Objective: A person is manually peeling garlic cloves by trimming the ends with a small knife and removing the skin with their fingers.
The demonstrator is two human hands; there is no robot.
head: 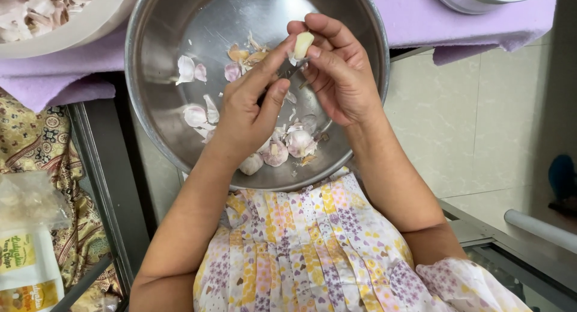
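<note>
- Centrally, the left hand [247,110] is curled around a small, mostly hidden knife [287,71].
- Beside it, the right hand [338,71] pinches a pale garlic clove [302,44] in its fingertips.
- Beyond, a steel bowl [162,29] holds cloves and skins.

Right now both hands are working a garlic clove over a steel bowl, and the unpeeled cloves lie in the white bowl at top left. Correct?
Not quite. In the head view the unpeeled cloves lie in the steel bowl itself, under the hands; the white bowl holds only papery skins. The right hand pinches the garlic clove, with the left hand against it.
</note>
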